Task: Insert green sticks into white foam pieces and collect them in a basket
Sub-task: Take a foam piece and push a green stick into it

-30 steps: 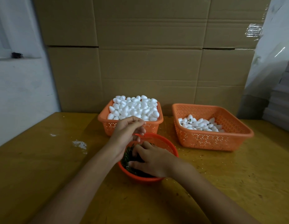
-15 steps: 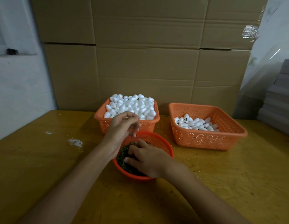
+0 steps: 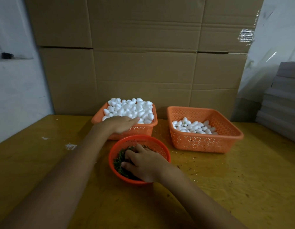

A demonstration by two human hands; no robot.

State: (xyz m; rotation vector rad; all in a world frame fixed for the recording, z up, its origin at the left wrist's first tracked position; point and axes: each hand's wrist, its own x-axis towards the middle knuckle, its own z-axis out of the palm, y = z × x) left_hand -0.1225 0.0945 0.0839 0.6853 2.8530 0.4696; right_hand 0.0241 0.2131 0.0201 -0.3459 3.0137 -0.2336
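A heap of white foam pieces (image 3: 130, 108) fills the left orange basket (image 3: 141, 130). My left hand (image 3: 121, 123) reaches over its near edge, fingers stretched out flat on the foam and holding nothing. A round red bowl (image 3: 161, 147) of green sticks (image 3: 119, 163) stands in front of that basket. My right hand (image 3: 144, 162) is inside the bowl, fingertips down among the sticks; whether it pinches one is hidden. The right orange basket (image 3: 207, 142) holds a small layer of foam pieces (image 3: 193, 126), one showing a green stick.
Everything stands on a yellow wooden table (image 3: 234, 187) with white crumbs (image 3: 70, 146) at the left. Stacked cardboard boxes (image 3: 143, 63) form a wall right behind the baskets. Grey boards (image 3: 282, 100) are piled at the right edge.
My left hand has moved from above the red bowl forward onto the foam heap, its fingers uncurling. My right hand stays in the bowl among the sticks.
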